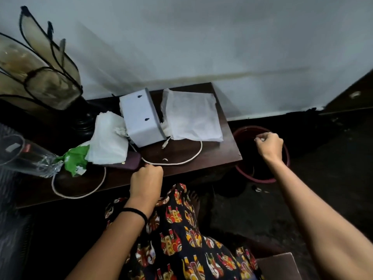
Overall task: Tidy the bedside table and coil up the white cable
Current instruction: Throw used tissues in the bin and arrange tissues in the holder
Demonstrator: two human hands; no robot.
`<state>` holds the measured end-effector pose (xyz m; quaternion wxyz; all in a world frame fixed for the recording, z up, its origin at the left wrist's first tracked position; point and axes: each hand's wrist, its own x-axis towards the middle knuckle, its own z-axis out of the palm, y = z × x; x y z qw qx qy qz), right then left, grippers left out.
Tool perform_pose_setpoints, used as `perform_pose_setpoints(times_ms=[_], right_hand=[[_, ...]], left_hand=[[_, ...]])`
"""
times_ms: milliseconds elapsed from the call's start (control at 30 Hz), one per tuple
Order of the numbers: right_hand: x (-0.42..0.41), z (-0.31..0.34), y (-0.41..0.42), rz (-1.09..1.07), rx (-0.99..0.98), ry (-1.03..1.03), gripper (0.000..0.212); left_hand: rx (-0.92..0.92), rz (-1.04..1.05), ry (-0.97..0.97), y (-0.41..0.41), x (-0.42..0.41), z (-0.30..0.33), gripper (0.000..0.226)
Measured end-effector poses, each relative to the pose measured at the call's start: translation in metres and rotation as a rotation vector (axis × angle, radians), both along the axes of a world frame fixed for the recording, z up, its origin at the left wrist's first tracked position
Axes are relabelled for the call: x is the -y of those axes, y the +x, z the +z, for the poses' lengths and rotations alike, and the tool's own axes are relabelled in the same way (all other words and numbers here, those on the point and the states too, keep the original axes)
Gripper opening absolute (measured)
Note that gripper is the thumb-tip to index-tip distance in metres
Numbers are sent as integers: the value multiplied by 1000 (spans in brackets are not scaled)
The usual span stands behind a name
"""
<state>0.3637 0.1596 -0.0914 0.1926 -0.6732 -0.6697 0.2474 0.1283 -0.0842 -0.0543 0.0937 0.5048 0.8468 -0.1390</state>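
Curling its fingers at the front edge of the dark wooden surface (pixel 222 150), the left hand (pixel 146 183) sits just at the white cable (pixel 177 163); whether it pinches the cable cannot be told. The cable loops across the surface, one arc below the white box (pixel 141 120), another near the front left edge. The right hand (pixel 269 145) is held closed over a dark red bin (pixel 262 179) on the floor beside the surface, with something small and pale pinched at its fingertips. A white cloth bag (pixel 191 116) lies right of the box, crumpled tissues (pixel 110 138) and a green wrapper (pixel 76 158) left of it. A lamp (pixel 40 73) stands at the back left corner.
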Motion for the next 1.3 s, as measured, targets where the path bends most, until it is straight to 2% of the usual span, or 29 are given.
perform_pose_setpoints(times_ms=[133,233,400,567,667,833,900,1000,1067,1133,1300], right_hand=[[-5,-19,7,-135,-34,-203,23],[-10,-26,8,-200,-54,-273,25],[-13,-25,13,-239,-73,-297,37],[-7,-7,9,-188,-111,-213,35],[-2,14,-9,-87,-149,-89,34],[30,43,-59,282,-151,139,40],[51,46,-79,503,-67,191,53],[71,35,-100,728,247,248,83],[77,25,-111,762,388,220,93],[80,18,-119,758,415,196,93],[80,14,-132,713,395,233,70]], left_hand=[[4,26,8,-2,1,-2,3],[24,44,40,-5,0,-4,7],[44,35,104,-10,1,-6,18],[82,51,163,-11,3,-6,28],[106,73,194,-11,5,-5,41],[149,103,215,-12,5,-1,39],[155,105,219,-12,5,0,39],[159,110,230,-12,6,0,41],[158,111,227,-13,6,-1,41],[158,109,227,-14,6,-2,41],[159,111,227,-15,6,-5,37]])
